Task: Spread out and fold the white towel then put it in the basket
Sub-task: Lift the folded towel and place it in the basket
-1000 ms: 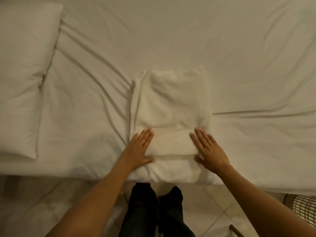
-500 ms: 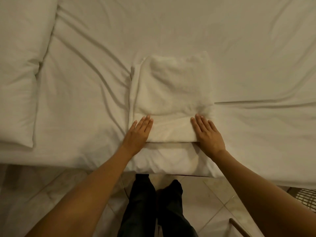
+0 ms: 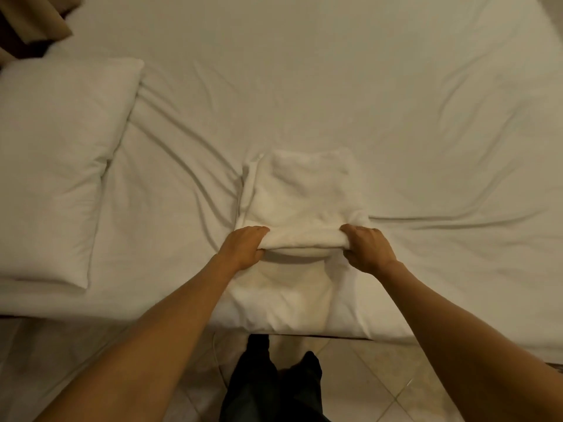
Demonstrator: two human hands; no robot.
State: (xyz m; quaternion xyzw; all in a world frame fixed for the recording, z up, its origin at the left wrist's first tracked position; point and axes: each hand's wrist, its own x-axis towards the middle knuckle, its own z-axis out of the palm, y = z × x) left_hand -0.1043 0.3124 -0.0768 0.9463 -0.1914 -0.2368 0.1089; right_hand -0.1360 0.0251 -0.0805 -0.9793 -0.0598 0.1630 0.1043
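I've got both hands on the near edge of the folded white towel [image 3: 304, 196], which lies on the bed sheet [image 3: 365, 86] close to the mattress edge. Left hand [image 3: 243, 246] grips the near-left corner, fingers curled over the top and thumb tucked under; right hand [image 3: 367, 248] does the same at the near-right corner. That edge looks lifted a bit off the sheet between the two hands, w/ a shadow under it. The far part of the towel rests flat beyond my fingertips.

My read: gripping both corners at once keeps the layers together, either for one more fold away from me or to pick the bundle up. Forearms come in from below, angled inward, wrists low, knuckles up.

Pillow [image 3: 58, 166] sits well off to the left of the left hand. Basket isn't in view, so can't say where the towel has to go.
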